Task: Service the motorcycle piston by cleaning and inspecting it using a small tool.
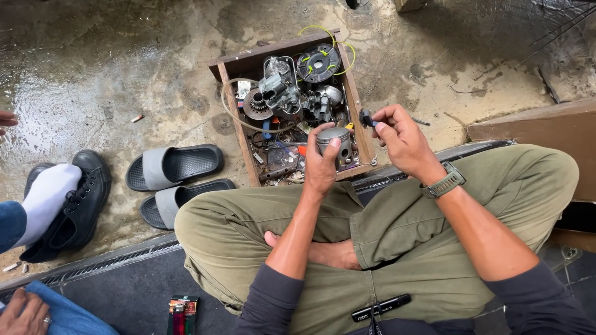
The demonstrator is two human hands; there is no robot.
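Note:
I sit cross-legged in olive trousers. My left hand (pixel 321 164) grips a grey metal piston (pixel 335 144), upright, over the near edge of a wooden box (pixel 239 118). My right hand (pixel 400 136), a watch on its wrist, pinches a small dark tool or part (pixel 365 117) just right of the box's edge. The box is full of several engine parts: a carburettor (pixel 279 93), a sprocket (pixel 256 104), a round stator with yellow wires (pixel 318 62).
Wet concrete floor ahead. A pair of grey-strapped black slippers (pixel 171 180) lies left of my knee. Another person sits at the left: white sock on black shoes (pixel 65 201), jeans, a hand (pixel 23 313). A lighter pack (pixel 183 315) lies on the dark mat. Wooden board (pixel 534 124) at right.

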